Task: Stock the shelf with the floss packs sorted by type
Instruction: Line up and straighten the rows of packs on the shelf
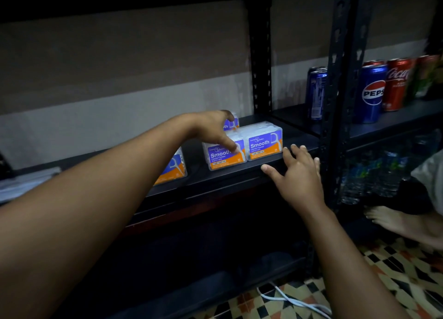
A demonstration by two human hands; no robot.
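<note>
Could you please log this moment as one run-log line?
left hand: on floss pack | right hand: open, empty, at shelf edge | neighbouring pack: placed

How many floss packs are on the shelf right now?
4 visible: one far left behind the left forearm, one under the left hand, one right of it, one behind. More may be hidden.

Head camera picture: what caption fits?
Left hand touches clear purple-and-orange floss boxes on the black shelf.

Floss packs [264,142] read "Smooth Dental Flosser"; cans read Pepsi [370,93], Coca-Cola [396,83].
</note>
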